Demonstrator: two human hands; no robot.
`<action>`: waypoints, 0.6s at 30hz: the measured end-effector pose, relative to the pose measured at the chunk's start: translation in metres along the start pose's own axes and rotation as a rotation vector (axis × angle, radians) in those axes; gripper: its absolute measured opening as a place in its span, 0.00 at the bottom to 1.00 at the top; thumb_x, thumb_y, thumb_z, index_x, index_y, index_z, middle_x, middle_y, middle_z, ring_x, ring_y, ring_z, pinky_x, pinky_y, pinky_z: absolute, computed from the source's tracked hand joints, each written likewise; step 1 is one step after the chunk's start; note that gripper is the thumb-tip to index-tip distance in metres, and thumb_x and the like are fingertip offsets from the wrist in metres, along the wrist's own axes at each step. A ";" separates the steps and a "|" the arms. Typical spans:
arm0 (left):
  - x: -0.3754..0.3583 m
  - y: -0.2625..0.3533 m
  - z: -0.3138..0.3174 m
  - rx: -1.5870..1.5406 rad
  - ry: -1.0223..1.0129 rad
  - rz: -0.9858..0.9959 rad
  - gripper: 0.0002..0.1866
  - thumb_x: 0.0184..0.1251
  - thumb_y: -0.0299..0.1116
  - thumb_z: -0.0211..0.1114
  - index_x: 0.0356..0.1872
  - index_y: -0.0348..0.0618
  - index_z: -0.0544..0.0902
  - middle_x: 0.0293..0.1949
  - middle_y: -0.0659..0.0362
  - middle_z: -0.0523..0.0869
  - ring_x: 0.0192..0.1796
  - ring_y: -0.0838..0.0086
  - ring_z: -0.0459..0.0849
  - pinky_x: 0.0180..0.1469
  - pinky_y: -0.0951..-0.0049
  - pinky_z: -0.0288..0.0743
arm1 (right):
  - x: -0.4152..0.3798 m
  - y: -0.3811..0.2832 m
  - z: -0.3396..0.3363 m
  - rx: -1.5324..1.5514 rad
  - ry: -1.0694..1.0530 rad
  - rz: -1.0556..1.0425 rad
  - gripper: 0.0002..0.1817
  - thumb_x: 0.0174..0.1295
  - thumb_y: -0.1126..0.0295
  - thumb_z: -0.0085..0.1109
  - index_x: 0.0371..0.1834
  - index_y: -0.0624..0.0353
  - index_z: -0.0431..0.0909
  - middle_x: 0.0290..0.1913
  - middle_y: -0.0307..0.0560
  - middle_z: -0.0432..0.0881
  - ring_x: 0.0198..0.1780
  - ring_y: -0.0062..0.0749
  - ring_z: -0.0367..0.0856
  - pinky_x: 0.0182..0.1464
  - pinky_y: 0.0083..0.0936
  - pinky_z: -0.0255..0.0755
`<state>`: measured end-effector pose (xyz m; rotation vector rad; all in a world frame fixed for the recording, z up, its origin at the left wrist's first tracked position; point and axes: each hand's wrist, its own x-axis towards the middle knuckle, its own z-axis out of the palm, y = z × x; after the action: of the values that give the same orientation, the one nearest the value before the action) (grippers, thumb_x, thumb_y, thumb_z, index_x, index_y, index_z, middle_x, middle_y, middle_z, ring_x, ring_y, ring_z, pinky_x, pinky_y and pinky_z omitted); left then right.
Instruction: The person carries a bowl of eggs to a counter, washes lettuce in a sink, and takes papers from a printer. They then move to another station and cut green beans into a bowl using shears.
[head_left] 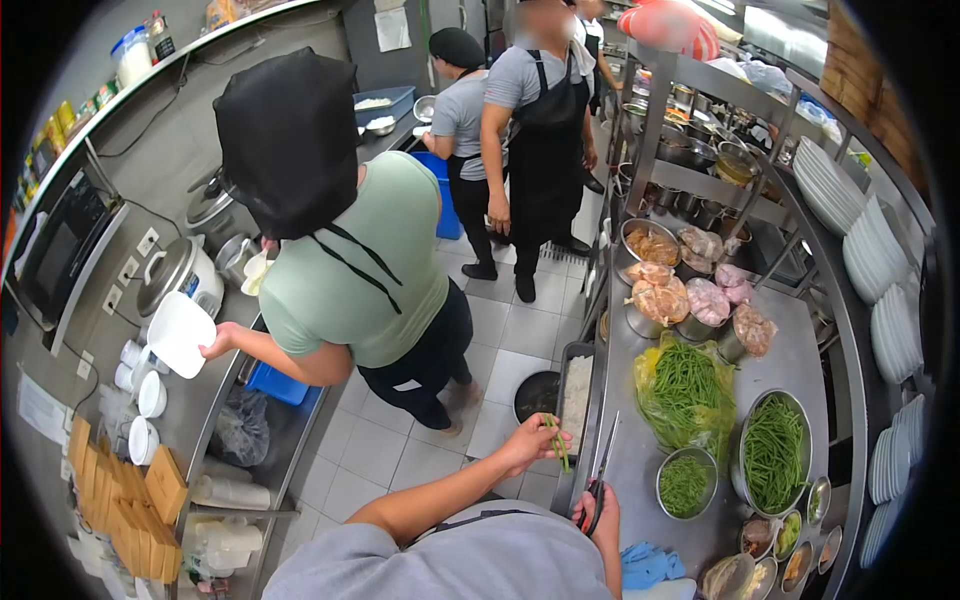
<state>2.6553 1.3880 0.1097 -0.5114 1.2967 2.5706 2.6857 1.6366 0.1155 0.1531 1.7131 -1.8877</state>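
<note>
My left hand (535,443) is closed around a few green beans (557,447), held upright over the counter's near edge. Just to its right, my right hand (603,513) grips a pair of scissors (605,460) by the dark handles, blades pointing away from me; whether the blades are apart is hard to make out. On the steel counter, a yellowish plastic bag (683,385) holds more green beans. A small steel bowl (686,483) contains finely cut green pieces. Beside it a larger steel bowl (773,455) is filled with longer beans.
Bagged meat (658,295) sits on containers farther along the counter. Small ingredient bowls (788,535) and a blue cloth (650,565) lie nearby. Plates (872,250) line the right shelf. A co-worker in green (375,260) holds a white dish (181,335); other people stand beyond.
</note>
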 end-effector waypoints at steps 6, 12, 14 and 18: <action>0.009 0.017 -0.001 -0.070 0.027 0.092 0.10 0.82 0.34 0.51 0.57 0.48 0.65 0.55 0.48 0.83 0.54 0.63 0.86 0.57 0.60 0.80 | -0.004 0.002 -0.002 -0.068 0.008 -0.050 0.19 0.71 0.71 0.60 0.63 0.58 0.70 0.27 0.41 0.79 0.23 0.22 0.78 0.26 0.22 0.76; 0.012 0.103 -0.004 -0.147 0.137 0.385 0.06 0.82 0.35 0.52 0.50 0.48 0.67 0.58 0.48 0.82 0.52 0.64 0.85 0.55 0.62 0.82 | -0.005 -0.001 -0.005 -0.014 -0.015 -0.140 0.26 0.69 0.72 0.62 0.67 0.58 0.65 0.33 0.41 0.78 0.30 0.24 0.79 0.34 0.22 0.77; 0.017 0.115 0.001 -0.174 0.085 0.433 0.07 0.82 0.37 0.52 0.50 0.49 0.67 0.59 0.48 0.82 0.52 0.64 0.86 0.53 0.63 0.83 | -0.007 0.014 -0.004 -0.048 0.018 -0.240 0.28 0.68 0.72 0.63 0.69 0.58 0.62 0.36 0.42 0.78 0.33 0.25 0.79 0.37 0.23 0.78; 0.023 0.066 0.028 -0.261 0.064 0.386 0.06 0.83 0.37 0.49 0.50 0.50 0.66 0.59 0.47 0.80 0.54 0.62 0.86 0.49 0.66 0.85 | 0.010 0.020 0.023 0.107 -0.053 -0.235 0.33 0.66 0.76 0.63 0.72 0.57 0.58 0.42 0.42 0.76 0.39 0.26 0.79 0.42 0.23 0.77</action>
<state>2.6061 1.3725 0.1640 -0.4249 1.1814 3.0930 2.6937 1.6113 0.0970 -0.0594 1.6541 -2.1345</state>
